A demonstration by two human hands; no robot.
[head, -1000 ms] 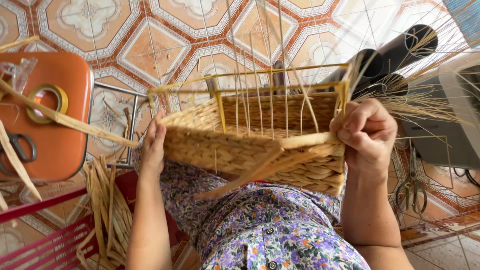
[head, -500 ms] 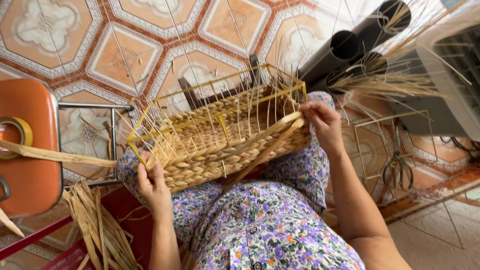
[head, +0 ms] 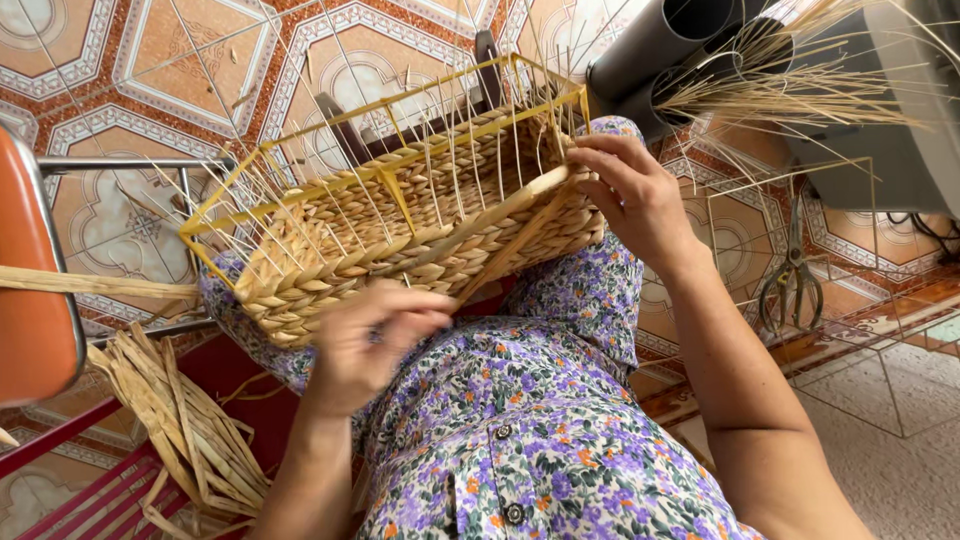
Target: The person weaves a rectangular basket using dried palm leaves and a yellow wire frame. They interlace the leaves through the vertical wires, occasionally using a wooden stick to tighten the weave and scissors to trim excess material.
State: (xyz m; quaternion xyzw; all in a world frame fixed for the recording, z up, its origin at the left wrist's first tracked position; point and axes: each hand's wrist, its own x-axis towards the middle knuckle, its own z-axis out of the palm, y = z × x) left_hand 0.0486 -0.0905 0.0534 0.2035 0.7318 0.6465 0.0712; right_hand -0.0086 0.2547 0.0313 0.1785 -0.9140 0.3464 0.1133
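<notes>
A half-woven straw basket [head: 400, 230] on a yellow wire frame [head: 300, 190] rests tilted on my lap, over a purple flowered dress [head: 520, 420]. My right hand [head: 630, 195] grips the basket's right corner, where a loose flat straw strand [head: 500, 215] runs along the woven wall. My left hand [head: 370, 340] is at the basket's near lower edge, fingers curled against the weave. Thin upright stakes stick out of the rim.
A bundle of loose straw strips [head: 190, 430] lies on a red rack at lower left. An orange chair seat [head: 30, 300] is at the left. Dark pipes [head: 680, 50] hold thin reeds at upper right. Scissors [head: 790, 280] hang on an empty wire frame at right.
The basket has turned and tilted, its left end now lower. My left hand has moved from the left side to the near lower edge. My right hand stays on the right corner.
</notes>
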